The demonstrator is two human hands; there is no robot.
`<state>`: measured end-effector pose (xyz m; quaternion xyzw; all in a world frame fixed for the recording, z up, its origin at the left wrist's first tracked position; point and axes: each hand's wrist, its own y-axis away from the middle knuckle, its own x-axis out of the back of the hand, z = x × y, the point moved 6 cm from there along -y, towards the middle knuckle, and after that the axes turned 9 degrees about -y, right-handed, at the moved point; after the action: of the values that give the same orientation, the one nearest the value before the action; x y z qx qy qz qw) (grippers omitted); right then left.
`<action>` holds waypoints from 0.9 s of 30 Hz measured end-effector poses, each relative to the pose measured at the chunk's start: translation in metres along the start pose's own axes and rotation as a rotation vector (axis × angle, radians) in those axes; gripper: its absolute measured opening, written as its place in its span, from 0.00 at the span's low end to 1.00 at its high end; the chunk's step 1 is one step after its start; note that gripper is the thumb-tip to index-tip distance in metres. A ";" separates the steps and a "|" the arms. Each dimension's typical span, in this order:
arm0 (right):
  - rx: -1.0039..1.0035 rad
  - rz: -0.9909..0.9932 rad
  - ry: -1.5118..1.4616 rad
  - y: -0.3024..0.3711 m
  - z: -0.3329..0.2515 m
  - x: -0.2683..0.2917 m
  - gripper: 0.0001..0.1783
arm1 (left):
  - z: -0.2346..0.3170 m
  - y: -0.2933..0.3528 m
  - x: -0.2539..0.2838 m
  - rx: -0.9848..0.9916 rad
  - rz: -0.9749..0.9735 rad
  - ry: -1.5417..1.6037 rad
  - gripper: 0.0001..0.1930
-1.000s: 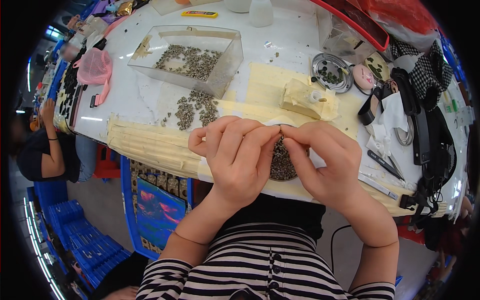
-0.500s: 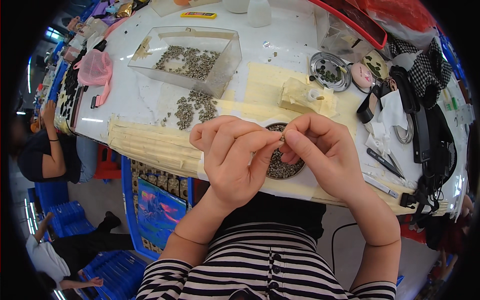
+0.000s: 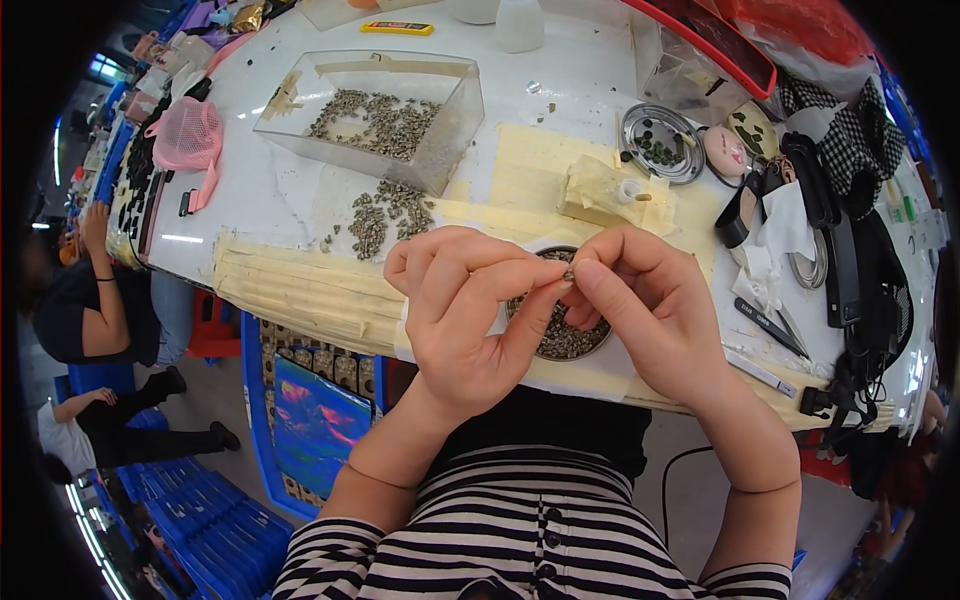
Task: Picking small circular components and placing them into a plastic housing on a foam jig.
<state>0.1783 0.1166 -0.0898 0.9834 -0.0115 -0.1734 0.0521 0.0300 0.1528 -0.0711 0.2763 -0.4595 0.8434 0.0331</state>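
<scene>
My left hand (image 3: 462, 315) and my right hand (image 3: 645, 305) meet fingertip to fingertip, both pinched on one small metal part (image 3: 569, 273). Its exact kind is too small to make out. Right below them a round dish (image 3: 557, 352) holds many similar grey metal parts, and my fingers cover some of it. To the left, a loose pile of the small metal parts (image 3: 372, 225) lies on the table. Behind that pile stands a clear plastic box (image 3: 440, 150) with more of them scattered over its bottom.
A tape-wrapped block (image 3: 600, 190) stands beyond my right hand. Farther right are a round tin with dark bits (image 3: 665, 165), tweezers (image 3: 770, 325) and black straps (image 3: 840, 250). A pink mesh pouch (image 3: 190, 135) lies far left. A blue crate (image 3: 255, 400) sits below the table edge.
My fingertips have shifted slightly around the small part, which shows a little more. At the lower left, a person in the background has moved, legs now stretched differently.
</scene>
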 end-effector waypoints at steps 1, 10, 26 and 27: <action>0.010 0.004 0.008 0.000 0.000 0.000 0.08 | 0.000 0.000 0.000 0.001 0.002 0.006 0.09; 0.006 -0.010 -0.009 0.000 -0.002 -0.002 0.08 | 0.000 0.000 0.001 0.007 0.002 0.011 0.09; 0.171 0.022 0.204 0.002 -0.002 -0.001 0.07 | 0.006 -0.001 0.001 -0.052 -0.037 -0.033 0.08; 0.197 0.026 0.233 0.002 -0.002 -0.001 0.07 | 0.007 -0.001 0.001 -0.063 -0.038 -0.053 0.09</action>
<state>0.1784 0.1148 -0.0872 0.9970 -0.0352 -0.0557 -0.0414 0.0321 0.1475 -0.0669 0.3062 -0.4814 0.8200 0.0457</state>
